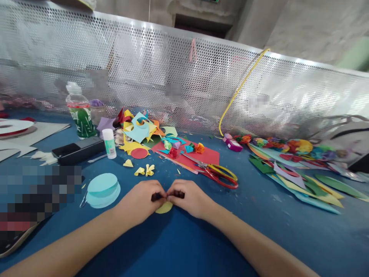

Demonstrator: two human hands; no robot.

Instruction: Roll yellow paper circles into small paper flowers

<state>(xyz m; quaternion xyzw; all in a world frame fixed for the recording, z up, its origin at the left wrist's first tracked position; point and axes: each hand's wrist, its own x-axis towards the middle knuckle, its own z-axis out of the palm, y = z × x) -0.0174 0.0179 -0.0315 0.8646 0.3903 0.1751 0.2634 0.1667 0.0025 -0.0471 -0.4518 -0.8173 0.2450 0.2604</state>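
Both hands meet at the front middle of the table over a small yellow paper circle. My left hand is closed, its fingertips pinching the circle's upper edge. From the other side my right hand pinches the same edge, its fingertips touching those of the left. Fingers cover the far part of the paper. Just beyond lie several folded pale yellow paper pieces. Left of my left hand is a stack of light blue paper circles. Past my right hand lie scissors with red and yellow handles.
A glue stick stands beside a black case, with a green-labelled bottle behind. Coloured paper scraps and a red sheet lie ahead. Cut paper spreads at right. A perforated metal panel closes the back.
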